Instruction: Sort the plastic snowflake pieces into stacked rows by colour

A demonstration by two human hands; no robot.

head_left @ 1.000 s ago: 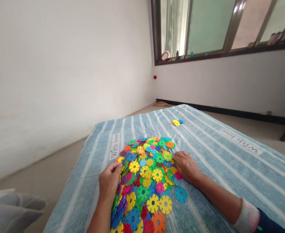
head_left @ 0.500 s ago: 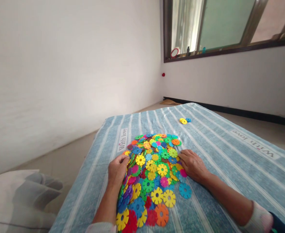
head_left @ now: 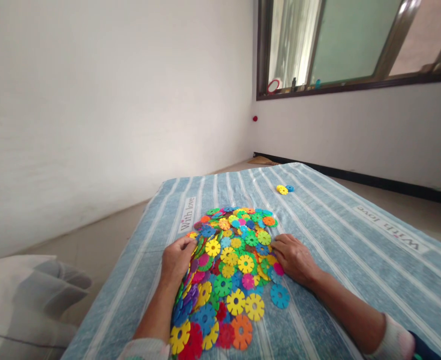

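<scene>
A heap of flat, notched plastic discs (head_left: 228, 256) in yellow, green, blue, red, orange, pink and purple lies spread on a striped blue cloth (head_left: 130, 300). Along the heap's left edge rests my left hand (head_left: 177, 261), thumb and forefinger near the discs; its other fingers are mostly hidden. My right hand (head_left: 296, 258) lies palm down on the opposite side, fingers loosely bent and fingertips touching the outer discs. No disc shows lifted in either hand. Just below the right hand, a blue disc (head_left: 280, 296) lies at the heap's edge.
Farther back on the cloth are a yellow disc (head_left: 282, 190) and a blue disc (head_left: 290, 188). Pale folded fabric (head_left: 25, 305) is at lower left, off the cloth. A white wall (head_left: 111, 100) stands on the left; a window sill (head_left: 355, 86) holds small items, including a red-rimmed mirror (head_left: 273, 86).
The camera view has shifted slightly. Both hands stay at the sides of the heap, and the discs keep nearly the same arrangement.
</scene>
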